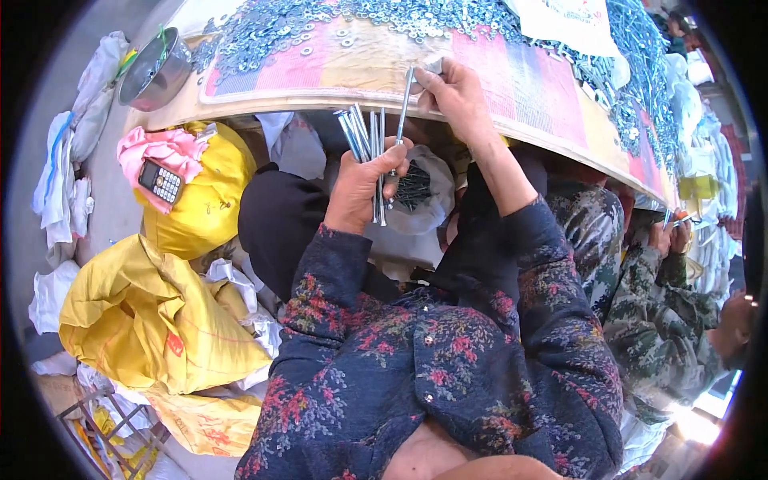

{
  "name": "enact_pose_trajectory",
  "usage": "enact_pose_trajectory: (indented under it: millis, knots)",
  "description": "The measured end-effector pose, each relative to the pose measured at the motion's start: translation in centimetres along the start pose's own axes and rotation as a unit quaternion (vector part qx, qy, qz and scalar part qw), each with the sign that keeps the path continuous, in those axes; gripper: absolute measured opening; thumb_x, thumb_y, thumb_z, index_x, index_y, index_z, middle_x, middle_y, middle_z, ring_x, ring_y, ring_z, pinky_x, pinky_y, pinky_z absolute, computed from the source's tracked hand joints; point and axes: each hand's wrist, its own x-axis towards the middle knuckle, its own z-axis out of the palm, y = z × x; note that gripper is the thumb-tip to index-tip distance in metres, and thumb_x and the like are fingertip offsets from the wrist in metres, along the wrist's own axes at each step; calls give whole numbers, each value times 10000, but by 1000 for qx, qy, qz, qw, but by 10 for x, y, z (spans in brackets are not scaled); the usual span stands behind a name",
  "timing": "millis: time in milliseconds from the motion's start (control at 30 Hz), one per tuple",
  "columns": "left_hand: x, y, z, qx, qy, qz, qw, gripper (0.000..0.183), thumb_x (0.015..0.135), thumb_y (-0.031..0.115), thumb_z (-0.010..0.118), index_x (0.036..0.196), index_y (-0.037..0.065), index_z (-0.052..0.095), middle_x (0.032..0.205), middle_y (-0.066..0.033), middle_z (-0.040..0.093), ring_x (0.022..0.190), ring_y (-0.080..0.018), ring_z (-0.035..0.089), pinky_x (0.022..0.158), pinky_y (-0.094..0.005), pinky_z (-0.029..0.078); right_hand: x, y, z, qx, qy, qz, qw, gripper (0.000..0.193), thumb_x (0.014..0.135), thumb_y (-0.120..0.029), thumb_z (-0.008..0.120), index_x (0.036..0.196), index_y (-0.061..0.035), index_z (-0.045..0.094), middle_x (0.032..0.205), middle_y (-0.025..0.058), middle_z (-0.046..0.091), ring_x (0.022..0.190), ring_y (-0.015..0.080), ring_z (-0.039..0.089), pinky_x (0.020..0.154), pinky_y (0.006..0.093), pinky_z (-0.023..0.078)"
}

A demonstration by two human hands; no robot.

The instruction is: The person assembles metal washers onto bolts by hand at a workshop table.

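My left hand [358,186] is closed around a bunch of long silver bolts [357,134], their ends sticking out above and below the fist. One long bolt [406,104] stands apart from the bunch, rising from the left fingers toward my right hand. My right hand [459,98] pinches a small metal piece [433,66] beside that bolt's upper end; whether it is a washer or a nut is too small to tell. Between my knees, below the hands, an open white bag [434,204] holds dark bolts [413,189].
Loose washers [320,26] lie along the far side of the cloth-covered table [352,78], with piled bolts [640,68] at right. A metal bowl [157,74], yellow sacks [152,312] and a phone [161,182] are at left. A co-worker's hands [670,238] are at right.
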Motion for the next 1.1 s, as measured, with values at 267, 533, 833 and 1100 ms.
enact_pose_trajectory:
  millis: [267, 533, 833, 1100]
  knots:
    - [-7, 5, -11, -28, 2, -18, 999, 248, 872, 123, 676, 1049, -36, 606, 744, -38, 566, 574, -56, 507, 382, -155, 362, 10, 1, 12, 163, -24, 15, 986, 167, 899, -157, 655, 881, 1, 605, 712, 82, 678, 558, 113, 613, 540, 250, 472]
    - [8, 8, -23, -176, -4, -16, 984, 222, 879, 95, 658, 1047, -45, 624, 717, -47, 583, 516, -65, 507, 381, -166, 383, -17, -8, 31, -254, -104, -248, 929, 105, 905, -88, 617, 858, -5, 572, 612, 77, 611, 558, 100, 597, 535, 268, 482]
    - [14, 10, -12, -89, 13, -46, 995, 233, 893, 138, 657, 1051, -25, 604, 710, -31, 555, 440, -47, 447, 373, -159, 344, 21, 13, 2, -65, 43, -59, 995, 141, 872, -149, 630, 901, -12, 615, 652, 58, 678, 634, 89, 652, 599, 213, 469]
    - [11, 4, -11, -44, -23, -60, 997, 244, 884, 140, 667, 1044, -34, 606, 715, -43, 556, 453, -45, 434, 371, -162, 350, 15, -2, -15, 19, -63, -79, 995, 84, 909, -108, 632, 890, -28, 610, 697, 27, 674, 650, 79, 650, 619, 214, 506]
